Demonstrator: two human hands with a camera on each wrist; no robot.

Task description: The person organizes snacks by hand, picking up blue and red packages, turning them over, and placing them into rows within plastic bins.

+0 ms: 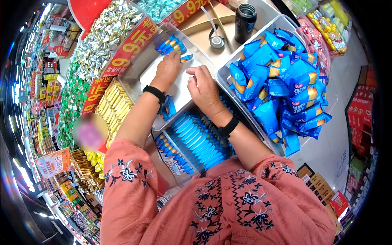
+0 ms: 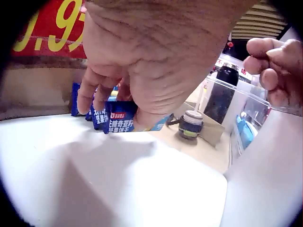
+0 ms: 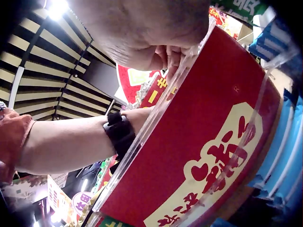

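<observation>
Reaching into the far part of a clear bin (image 1: 134, 77), my left hand (image 1: 168, 70) pinches a blue packet (image 1: 186, 58) at the end of a short row of blue packets (image 1: 169, 44). The left wrist view shows thumb and fingers of that hand (image 2: 142, 71) around the front packet (image 2: 120, 118), which stands on a white surface (image 2: 113, 175). My right hand (image 1: 204, 90) hovers over the bin's right side, fingers loosely curled, with nothing visible in them. In the right wrist view this hand (image 3: 147, 28) is above a red panel (image 3: 199, 127).
A clear tub heaped with blue packets (image 1: 281, 81) stands at the right. Rows of blue packets (image 1: 196, 139) fill a box near my body. Behind are a black bottle (image 1: 245, 24) and a lidded cup (image 1: 217, 42). Wrapped sweets (image 1: 116, 24) lie to the left.
</observation>
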